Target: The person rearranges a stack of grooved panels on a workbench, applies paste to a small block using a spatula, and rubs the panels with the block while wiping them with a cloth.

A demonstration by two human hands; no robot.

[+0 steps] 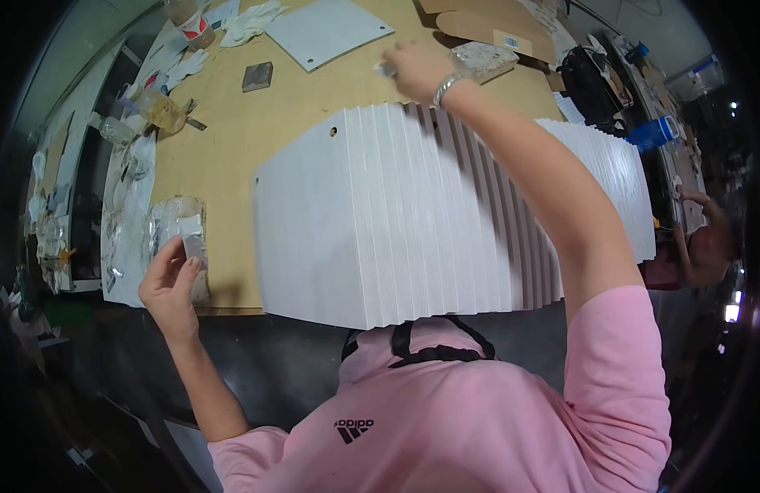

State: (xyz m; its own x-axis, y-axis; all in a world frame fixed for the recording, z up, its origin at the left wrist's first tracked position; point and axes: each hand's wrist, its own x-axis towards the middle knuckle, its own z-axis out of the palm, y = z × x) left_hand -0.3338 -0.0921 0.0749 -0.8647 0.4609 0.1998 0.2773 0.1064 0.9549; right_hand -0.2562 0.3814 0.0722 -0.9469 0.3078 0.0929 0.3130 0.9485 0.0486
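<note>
A long row of white panels [310, 222] stands stacked and fanned out along the table's near edge; the front one has small holes. At the left, my left hand [173, 283] pinches a small grey-silver piece [192, 237] over a clear, plastic-wrapped block [162, 222]. My right hand [417, 70] reaches across the panels to the far side, its fingers curled by a small pale thing that I cannot make out. Just right of that hand lies a speckled block [484, 61]. A flat white board [329, 33] with holes lies beyond, to its left.
On the wooden table [224, 131] lie a dark square block [257, 77], white gloves [252, 20], bottles [162, 108] and cardboard [495, 31]. A black bag [589, 86] and a blue container [652, 133] are at the right. Another person [700, 238] is at the far right.
</note>
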